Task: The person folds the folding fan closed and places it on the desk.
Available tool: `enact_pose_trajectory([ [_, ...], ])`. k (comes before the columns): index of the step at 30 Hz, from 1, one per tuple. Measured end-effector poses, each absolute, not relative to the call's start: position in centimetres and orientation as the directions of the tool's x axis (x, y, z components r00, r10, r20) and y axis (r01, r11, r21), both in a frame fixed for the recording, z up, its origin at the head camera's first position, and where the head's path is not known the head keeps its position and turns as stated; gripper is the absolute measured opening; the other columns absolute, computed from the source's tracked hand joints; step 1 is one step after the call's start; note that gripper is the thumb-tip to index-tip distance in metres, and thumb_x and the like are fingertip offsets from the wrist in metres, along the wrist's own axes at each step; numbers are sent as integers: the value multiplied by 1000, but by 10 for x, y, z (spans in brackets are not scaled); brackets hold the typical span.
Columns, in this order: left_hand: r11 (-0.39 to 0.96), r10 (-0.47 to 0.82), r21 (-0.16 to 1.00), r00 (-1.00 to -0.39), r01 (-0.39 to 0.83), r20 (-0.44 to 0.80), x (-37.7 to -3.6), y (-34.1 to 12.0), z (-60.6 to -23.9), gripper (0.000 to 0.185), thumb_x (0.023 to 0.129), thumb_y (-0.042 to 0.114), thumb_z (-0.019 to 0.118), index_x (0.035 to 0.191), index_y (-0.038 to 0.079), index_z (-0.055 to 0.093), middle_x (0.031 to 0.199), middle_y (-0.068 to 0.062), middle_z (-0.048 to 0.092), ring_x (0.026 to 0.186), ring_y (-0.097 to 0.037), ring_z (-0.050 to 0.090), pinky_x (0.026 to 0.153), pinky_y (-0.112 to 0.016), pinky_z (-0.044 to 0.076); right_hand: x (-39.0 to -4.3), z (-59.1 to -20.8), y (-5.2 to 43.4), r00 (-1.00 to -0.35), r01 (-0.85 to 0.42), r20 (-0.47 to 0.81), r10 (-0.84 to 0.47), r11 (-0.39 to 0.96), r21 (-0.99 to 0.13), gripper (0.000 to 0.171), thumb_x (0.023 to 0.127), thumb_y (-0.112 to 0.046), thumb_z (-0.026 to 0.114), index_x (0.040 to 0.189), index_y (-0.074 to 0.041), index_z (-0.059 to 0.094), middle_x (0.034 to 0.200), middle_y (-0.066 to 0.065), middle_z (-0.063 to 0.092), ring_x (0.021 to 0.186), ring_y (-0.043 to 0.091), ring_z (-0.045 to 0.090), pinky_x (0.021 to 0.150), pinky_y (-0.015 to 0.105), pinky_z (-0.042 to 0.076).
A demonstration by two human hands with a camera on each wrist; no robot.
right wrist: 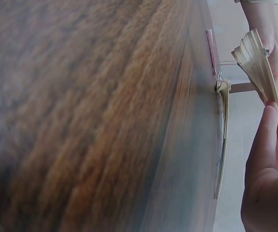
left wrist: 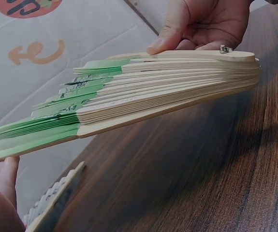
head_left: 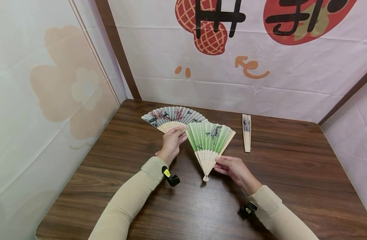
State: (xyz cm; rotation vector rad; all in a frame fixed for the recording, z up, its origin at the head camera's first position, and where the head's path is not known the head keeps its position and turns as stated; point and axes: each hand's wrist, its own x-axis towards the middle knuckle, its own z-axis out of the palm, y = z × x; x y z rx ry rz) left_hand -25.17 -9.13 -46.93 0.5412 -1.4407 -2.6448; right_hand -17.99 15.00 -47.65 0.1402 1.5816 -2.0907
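A partly spread green folding fan [head_left: 211, 138] with pale ribs and a dark printed design is held above the table, its pivot end pointing toward me. My left hand [head_left: 172, 143] pinches the upper left corner of its outer edge. Lower down on the other side, my right hand [head_left: 232, 168] pinches the right guard stick between thumb and fingers. From the left wrist view, the pleats [left wrist: 100, 92] stand partly bunched, with a small metal rivet [left wrist: 226, 49] at the pivot. The right wrist view has my right thumb [right wrist: 269, 121] along the guard stick.
Behind my left hand, a spread grey fan [head_left: 171, 115] with pink blossoms lies on the brown table [head_left: 291, 160], partly covered by the hand and green fan. A folded fan [head_left: 246, 133] lies at the right. Printed cloth walls [head_left: 219, 86] border the table's back and sides.
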Motion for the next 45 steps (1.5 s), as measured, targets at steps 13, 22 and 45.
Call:
enact_pose_trajectory([
  [13,-554,-208,824,-939,-118,-274,-252,-91,-471,7,94,-1,64,100,-3,67,72,3,70,60,-5,66,62,-17,61,-179,-480,148,-859,445,-362,-362,-181,-877,26,98,1,56,84,-14,72,78,-2,72,75,9,71,79,22,62],
  [22,-544,-198,830,-942,-125,-272,-249,-89,-471,28,96,-3,60,120,-16,58,74,5,70,61,-5,65,61,-16,60,-179,-480,146,-860,441,-362,-361,-169,-881,26,99,-1,56,84,-15,71,77,-4,72,75,7,70,77,22,63],
  [45,-541,-171,828,-944,-149,-282,-249,-89,-471,30,96,-3,59,124,-15,58,71,5,70,61,-5,68,61,-17,61,-178,-482,143,-867,427,-346,-358,-175,-887,29,98,1,56,82,-16,73,75,-4,72,73,6,69,76,22,63],
])
